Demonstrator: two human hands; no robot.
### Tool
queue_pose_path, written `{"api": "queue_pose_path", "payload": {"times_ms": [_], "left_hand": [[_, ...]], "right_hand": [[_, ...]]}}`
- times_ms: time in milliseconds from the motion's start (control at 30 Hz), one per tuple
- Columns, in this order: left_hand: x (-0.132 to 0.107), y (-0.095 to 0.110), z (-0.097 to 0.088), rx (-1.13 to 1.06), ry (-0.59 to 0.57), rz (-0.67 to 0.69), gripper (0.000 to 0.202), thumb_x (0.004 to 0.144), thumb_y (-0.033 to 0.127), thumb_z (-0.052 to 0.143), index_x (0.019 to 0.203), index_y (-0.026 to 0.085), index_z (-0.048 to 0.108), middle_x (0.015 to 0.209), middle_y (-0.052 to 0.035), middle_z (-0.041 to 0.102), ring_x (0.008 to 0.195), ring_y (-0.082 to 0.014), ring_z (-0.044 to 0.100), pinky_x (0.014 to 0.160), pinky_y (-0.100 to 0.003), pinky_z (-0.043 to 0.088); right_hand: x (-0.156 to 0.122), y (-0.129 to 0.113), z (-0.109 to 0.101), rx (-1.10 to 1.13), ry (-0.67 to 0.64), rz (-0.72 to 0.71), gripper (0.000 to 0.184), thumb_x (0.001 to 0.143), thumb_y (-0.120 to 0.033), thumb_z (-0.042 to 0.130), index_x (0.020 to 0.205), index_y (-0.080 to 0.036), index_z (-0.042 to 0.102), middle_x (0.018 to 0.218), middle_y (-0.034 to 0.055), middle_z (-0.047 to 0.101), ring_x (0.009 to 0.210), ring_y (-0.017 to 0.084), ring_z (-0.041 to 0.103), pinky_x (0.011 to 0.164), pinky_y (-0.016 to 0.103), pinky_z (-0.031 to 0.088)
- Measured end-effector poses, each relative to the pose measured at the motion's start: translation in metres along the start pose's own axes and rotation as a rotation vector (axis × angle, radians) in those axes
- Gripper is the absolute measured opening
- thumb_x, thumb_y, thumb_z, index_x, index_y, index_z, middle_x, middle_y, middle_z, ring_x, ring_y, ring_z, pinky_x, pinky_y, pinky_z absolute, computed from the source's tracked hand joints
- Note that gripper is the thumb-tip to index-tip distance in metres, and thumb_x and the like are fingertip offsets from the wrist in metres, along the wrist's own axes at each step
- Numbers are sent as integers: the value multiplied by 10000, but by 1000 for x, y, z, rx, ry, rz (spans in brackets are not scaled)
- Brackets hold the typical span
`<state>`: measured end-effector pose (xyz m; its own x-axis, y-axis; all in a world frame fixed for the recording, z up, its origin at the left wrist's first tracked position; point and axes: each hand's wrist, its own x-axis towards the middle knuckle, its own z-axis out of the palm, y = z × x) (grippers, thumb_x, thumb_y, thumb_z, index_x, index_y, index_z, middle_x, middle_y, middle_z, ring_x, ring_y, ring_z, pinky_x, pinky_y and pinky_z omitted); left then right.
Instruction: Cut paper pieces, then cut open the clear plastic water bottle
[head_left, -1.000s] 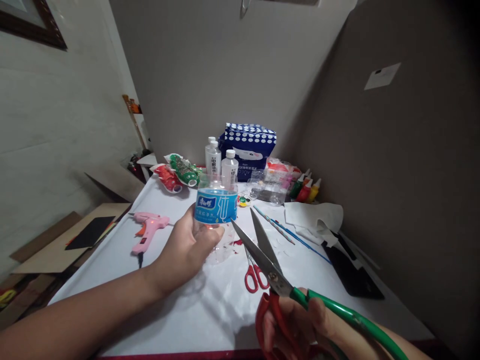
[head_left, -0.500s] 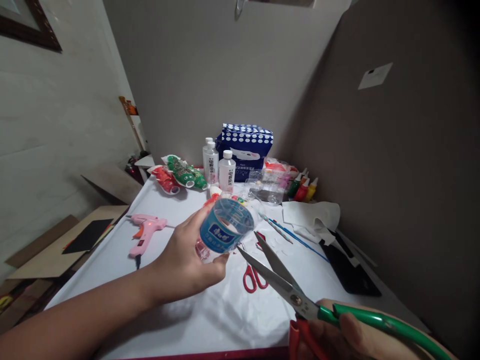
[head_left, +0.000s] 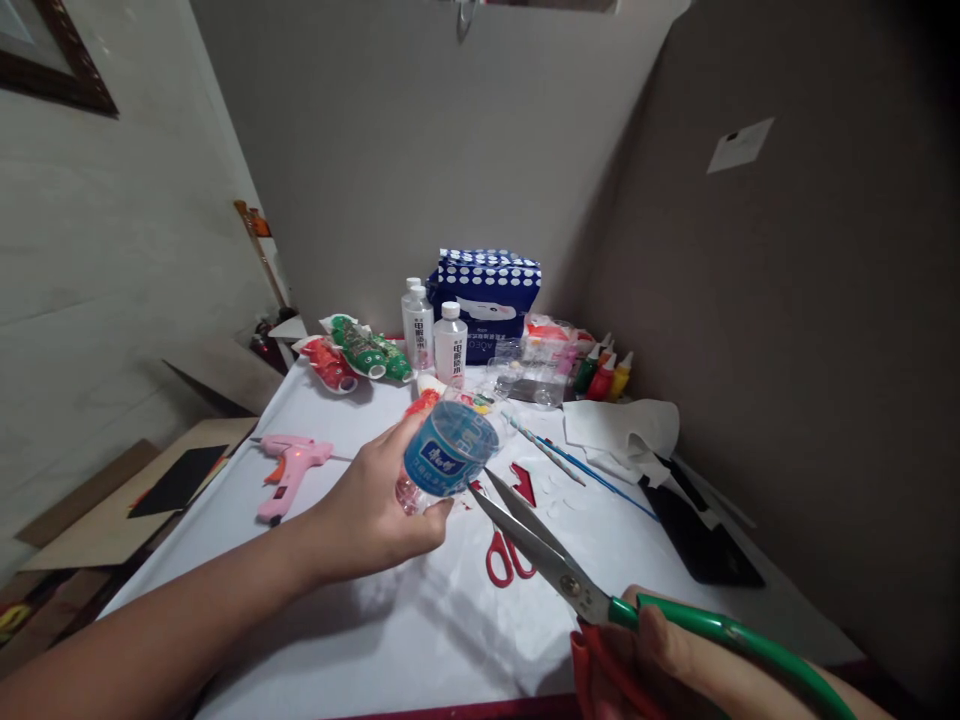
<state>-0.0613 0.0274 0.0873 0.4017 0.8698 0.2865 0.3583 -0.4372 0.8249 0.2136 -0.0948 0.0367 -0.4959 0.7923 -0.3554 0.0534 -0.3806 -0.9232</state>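
My left hand point(head_left: 382, 505) is wrapped round a cut clear plastic bottle point(head_left: 442, 455) with a blue label, its wide cut rim tilted toward the upper right. In my right hand point(head_left: 660, 650) is a pair of large scissors point(head_left: 559, 570) with green and red handles. Their blades stand a little apart, and the tips are close to the lower right edge of the bottle; whether they touch it I cannot tell. Below the bottle, a smaller pair of red-handled scissors point(head_left: 501, 560) lies on the white-covered table point(head_left: 420, 640).
To the left lies a pink glue gun point(head_left: 292, 465). Red and green painted bottle shapes point(head_left: 367, 355), capped bottles point(head_left: 450, 345) and a blue packet point(head_left: 487, 300) stand behind. Paint bottles point(head_left: 604, 375), brushes point(head_left: 555, 455), white paper point(head_left: 622, 430) and a black flat object point(head_left: 712, 540) are on the right.
The scissors have shifted left and slightly up toward the bottle, with their blades drawn closer together. The bottle is turned a little in my left hand.
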Motion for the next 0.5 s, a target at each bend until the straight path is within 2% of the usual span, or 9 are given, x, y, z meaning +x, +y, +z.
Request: {"api": "queue_pose_path", "payload": {"times_ms": [200,300,367,433,500], "left_hand": [[0,4,4,90,34,8,686,655,195,682,1325,180,538,799,-9,684,819,-256,646,804,-336,483],[1,6,6,45,43,-55,632,685,228,680,1297,169,532,845,-18,689,736,-213,622,697,-299,475],[2,7,6,-8,55,-99,578,703,247,686,1255,168,535,889,-31,695,764,-215,628,694,-296,476],[2,8,4,-48,65,-116,543,708,266,711,1214,175,537,950,-46,702,825,-228,642,734,-305,486],[2,8,0,-96,47,-116,511,725,285,727,1185,192,526,1005,-52,699,867,-230,651,760,-304,493]], "right_hand": [[5,-16,14,-47,1,29,750,792,-838,439,751,-132,690,598,14,509,507,101,447,489,201,421],[6,-17,21,-69,62,25,745,855,-801,376,729,-131,676,517,-24,431,415,80,370,371,175,304],[9,-15,24,-74,112,18,755,905,-765,305,726,-126,663,476,-45,388,368,67,326,338,170,240],[15,-12,25,-104,61,-1,783,901,-779,268,708,-122,647,437,-58,366,329,59,310,327,171,221],[22,-9,23,-143,-66,-66,818,858,-830,261,705,-121,639,415,-56,381,312,63,343,330,179,245]]}}
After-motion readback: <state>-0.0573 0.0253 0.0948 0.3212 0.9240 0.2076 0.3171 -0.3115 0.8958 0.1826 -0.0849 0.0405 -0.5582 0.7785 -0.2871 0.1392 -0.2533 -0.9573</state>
